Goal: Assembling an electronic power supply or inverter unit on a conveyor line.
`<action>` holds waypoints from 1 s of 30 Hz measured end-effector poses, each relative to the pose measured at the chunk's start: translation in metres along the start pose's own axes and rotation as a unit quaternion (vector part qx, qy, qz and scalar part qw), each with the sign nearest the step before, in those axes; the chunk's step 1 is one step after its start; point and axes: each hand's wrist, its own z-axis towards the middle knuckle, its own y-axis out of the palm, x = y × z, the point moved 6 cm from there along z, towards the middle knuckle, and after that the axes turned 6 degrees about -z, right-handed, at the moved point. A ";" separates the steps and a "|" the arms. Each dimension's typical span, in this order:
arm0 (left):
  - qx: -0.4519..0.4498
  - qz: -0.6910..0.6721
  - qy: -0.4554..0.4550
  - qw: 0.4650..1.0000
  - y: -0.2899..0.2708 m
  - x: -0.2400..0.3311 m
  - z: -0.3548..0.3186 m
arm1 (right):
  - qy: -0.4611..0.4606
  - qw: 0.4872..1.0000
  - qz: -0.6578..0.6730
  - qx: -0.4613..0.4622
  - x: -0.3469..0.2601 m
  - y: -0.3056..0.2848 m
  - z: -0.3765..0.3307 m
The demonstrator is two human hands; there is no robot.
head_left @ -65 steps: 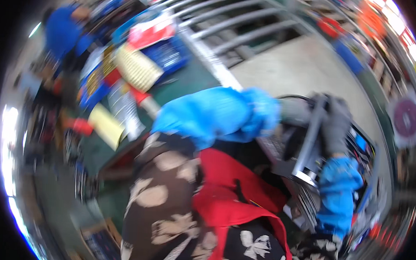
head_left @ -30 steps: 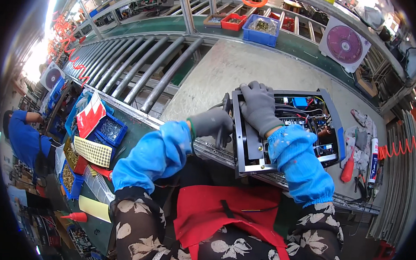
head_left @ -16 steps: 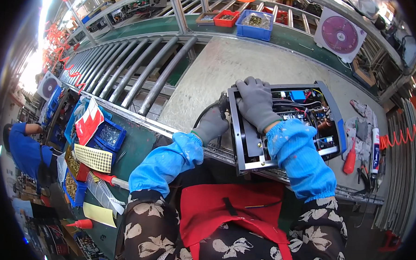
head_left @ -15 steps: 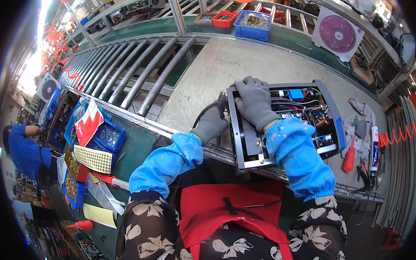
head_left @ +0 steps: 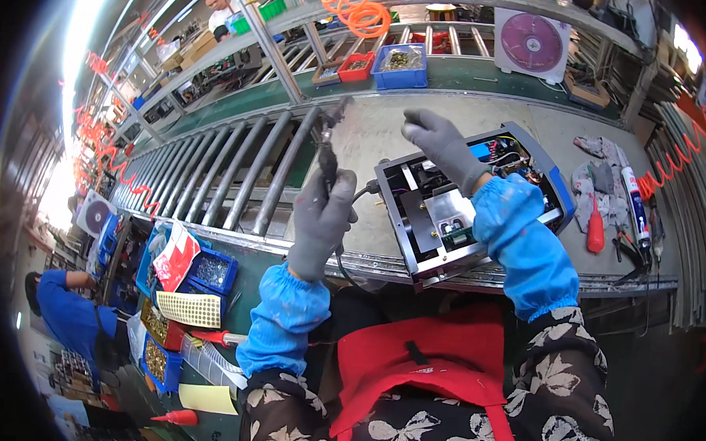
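My left hand [head_left: 321,223], in a grey glove, is raised over the edge between the roller conveyor and the board. It is closed around a black cable [head_left: 328,160] whose upper end, dark with a shiny part, is smeared by motion. An open metal-framed electrical unit [head_left: 440,205] lies on the board, its wires and circuit parts exposed. From its left side sticks a black plug [head_left: 370,187] with a cord. Above the unit's far left part hovers my right hand [head_left: 443,146], gloved too, with loosely bent fingers and nothing visible in it.
Right of the unit lie a rag [head_left: 599,172], a red squeeze bottle [head_left: 596,231], a white tube [head_left: 636,205] and pliers [head_left: 626,247]. The roller conveyor [head_left: 213,167] runs left. Blue screw bins [head_left: 213,271] stand at lower left. A person in blue [head_left: 69,310] works further left.
My left hand has moved up and left, away from the unit, with the cable. My right hand has lifted off the unit's frame. The unit is turned slightly, and the view has shifted.
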 end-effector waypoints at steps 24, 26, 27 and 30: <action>-0.172 0.131 0.185 0.959 0.123 -0.005 -0.031 | 0.287 0.902 -0.034 0.321 0.099 -0.296 -0.311; -0.132 0.181 0.215 0.951 0.108 -0.015 -0.027 | 0.307 0.893 -0.039 0.327 0.099 -0.320 -0.287; -0.122 0.203 0.233 0.943 0.108 -0.022 -0.024 | 0.268 0.906 -0.012 0.328 0.110 -0.343 -0.280; -0.129 0.212 0.214 0.945 0.120 -0.034 -0.027 | 0.220 0.857 -0.219 0.411 0.169 -0.454 -0.299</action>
